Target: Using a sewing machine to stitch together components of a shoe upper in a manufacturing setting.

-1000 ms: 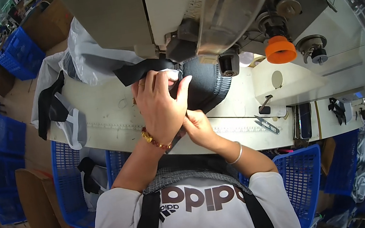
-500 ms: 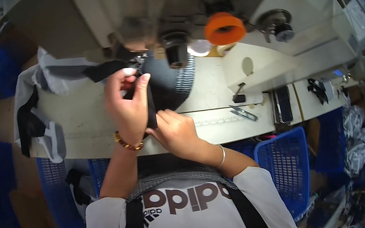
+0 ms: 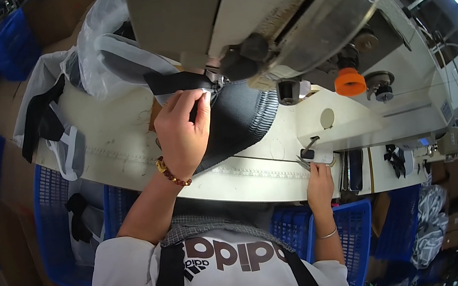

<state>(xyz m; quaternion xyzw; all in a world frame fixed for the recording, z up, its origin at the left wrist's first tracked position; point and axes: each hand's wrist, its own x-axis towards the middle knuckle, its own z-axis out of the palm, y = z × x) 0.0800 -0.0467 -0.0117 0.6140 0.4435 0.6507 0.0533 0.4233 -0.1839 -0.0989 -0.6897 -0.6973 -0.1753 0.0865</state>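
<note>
My left hand (image 3: 181, 135) is closed in a pinch on a dark grey fabric piece (image 3: 234, 121) with a striped ribbed edge, just in front of the presser foot (image 3: 216, 78) of a sewing machine. A black strip (image 3: 175, 82) runs under the foot from the left, joined to grey and white cloth. Well to the right, at the table's front edge, my right hand (image 3: 320, 187) has its fingers closed on a pair of thread snips (image 3: 303, 162). Only the snips' blade end shows; the fingers hide the rest.
The machine head (image 3: 258, 20) overhangs the table (image 3: 115, 154). Clear plastic and cloth pieces (image 3: 62, 138) lie at the left. An orange knob (image 3: 349, 82) sits on the machine. Blue baskets (image 3: 58, 227) stand below the front edge. A dark phone-like object (image 3: 354, 170) lies at the right.
My right hand has left the fabric and moved right to the snips. My left hand stays by the needle area. The view has shifted, and the fabric lies more openly on the table.
</note>
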